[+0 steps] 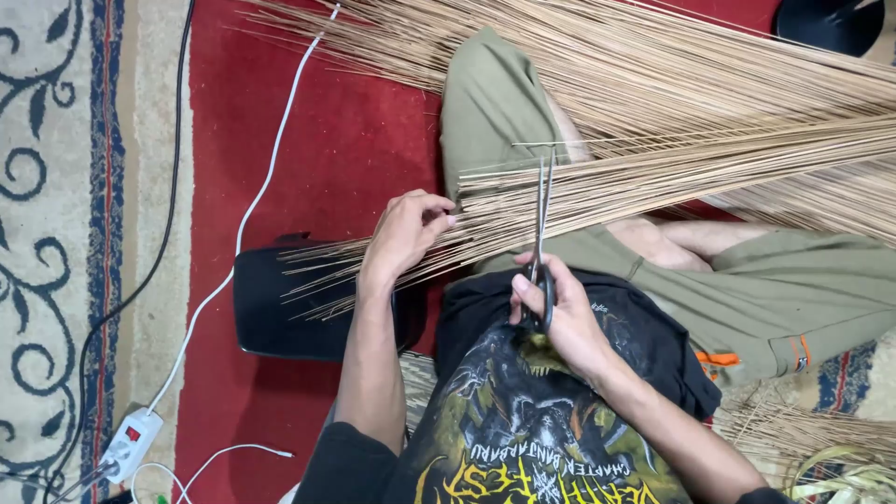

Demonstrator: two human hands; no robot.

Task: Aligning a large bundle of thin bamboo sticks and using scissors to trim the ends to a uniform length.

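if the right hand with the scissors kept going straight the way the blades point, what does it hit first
The right hand points the scissors up the picture, blades already at the bundle of thin sticks. They would likely meet those sticks first, then the olive-clad knee behind, though depth is unclear.

No packages, signs or screens show; only a small red label on the white power strip.

Stick bundle lies across lap, black box left, power strip beyond.
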